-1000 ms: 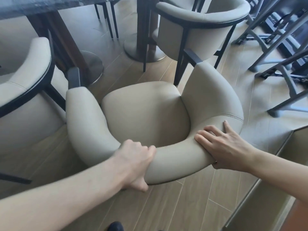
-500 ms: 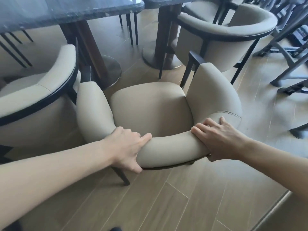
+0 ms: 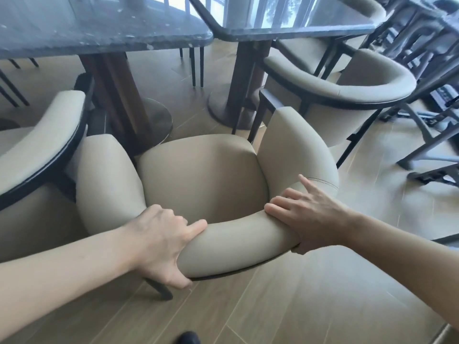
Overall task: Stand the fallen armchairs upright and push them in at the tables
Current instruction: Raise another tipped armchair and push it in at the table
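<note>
both hands on the curved back of an upright beige armchair at the dark tables.

the armchair stands on its legs at the centre of the view, its seat facing 12 o'clock toward the left table, whose pedestal is just past the seat's front edge. the left hand grips the padded backrest at 7 o'clock, fingers curled over the top and thumb tucked under the rim. the right hand holds the backrest at 4 o'clock, fingers spread over the top and thumb below. a second armchair touches its left arm at 9 o'clock; a third armchair sits near at 2 o'clock by the right table. floor is pale wood plank.
</note>
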